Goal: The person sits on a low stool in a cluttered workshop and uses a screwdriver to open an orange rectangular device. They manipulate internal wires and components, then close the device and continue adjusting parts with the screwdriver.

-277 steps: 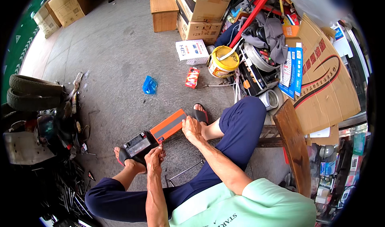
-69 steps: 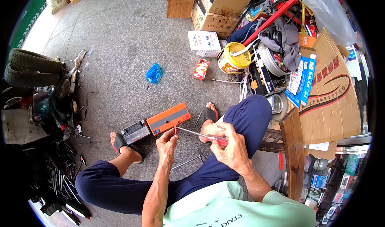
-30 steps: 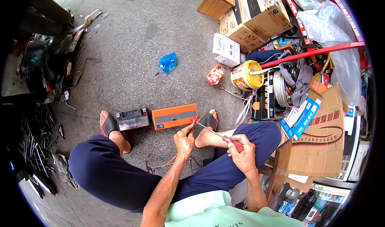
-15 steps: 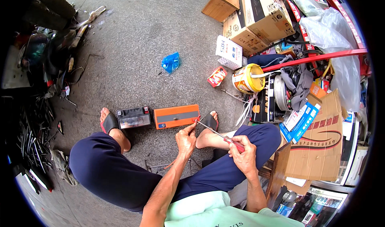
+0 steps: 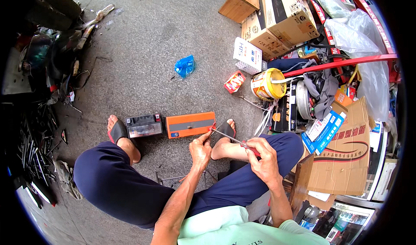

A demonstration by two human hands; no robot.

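Observation:
My right hand (image 5: 263, 162) grips the red handle of a screwdriver (image 5: 229, 137). The long metal shaft points left, its tip at a small red part (image 5: 212, 127) on the right end of an orange box (image 5: 182, 119) with a grey top panel. Beside that same end, my left hand (image 5: 200, 152) is closed, its index finger and thumb reaching up close to the screwdriver tip. Whatever those fingers pinch is too small to make out. Left of the orange box stands a black battery-like block (image 5: 145, 127) on the ground, between my sandalled feet.
A blue plastic bag (image 5: 185, 66) lies on the ground ahead. To the right are a red carton (image 5: 235, 82), a yellow bucket (image 5: 269, 85), cardboard boxes (image 5: 277, 26) and flattened cardboard (image 5: 342, 158). Dark tools and scrap (image 5: 37, 145) are heaped at the left. A thin metal stand (image 5: 173, 177) sits between my legs.
My right hand has shifted slightly up and turned on the screwdriver handle, its fingers now further forward. The left hand and the orange box stay nearly in place.

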